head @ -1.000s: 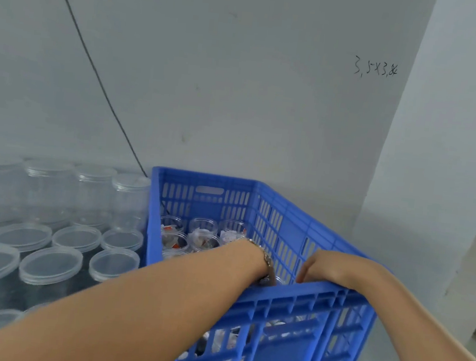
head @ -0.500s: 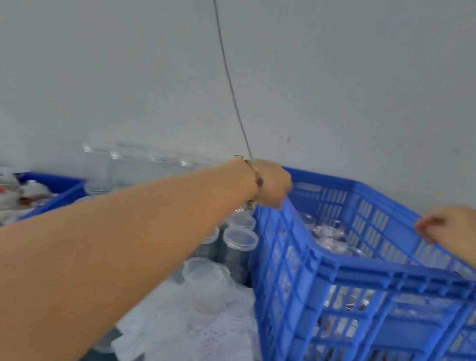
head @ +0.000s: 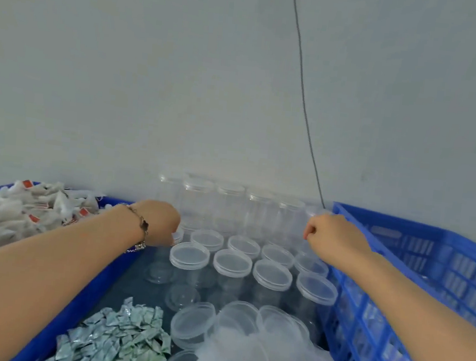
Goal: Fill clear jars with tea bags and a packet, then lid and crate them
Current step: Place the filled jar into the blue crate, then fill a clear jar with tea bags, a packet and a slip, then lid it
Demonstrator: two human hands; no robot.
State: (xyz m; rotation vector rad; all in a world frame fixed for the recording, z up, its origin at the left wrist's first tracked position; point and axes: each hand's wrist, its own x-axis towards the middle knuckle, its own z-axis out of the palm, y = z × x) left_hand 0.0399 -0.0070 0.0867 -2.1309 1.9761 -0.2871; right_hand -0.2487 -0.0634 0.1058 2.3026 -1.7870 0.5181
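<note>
Several lidded clear jars [head: 232, 263] stand in rows on the table between two blue crates. My left hand [head: 159, 222], with a bracelet at the wrist, reaches over the leftmost jar [head: 178, 235] of a back row, its fingers curled down onto the lid; most of that jar is hidden. My right hand [head: 333, 237] hovers over the right end of the rows beside the blue crate [head: 396, 285], fingers curled, with nothing visible in it. Tea bags [head: 22, 210] fill the left crate [head: 70, 309]. A pile of small silvery-green packets [head: 117, 341] lies near me.
Taller clear jars [head: 228, 205] stand against the wall behind the rows. Loose clear lids [head: 192, 322] and a white crinkled sheet [head: 265, 359] lie in front. A thin cable [head: 301, 93] runs down the wall.
My view has swung left from the blue crate to the jars. Both hands have left the crate; the left moved onto a jar, the right came over the rows.
</note>
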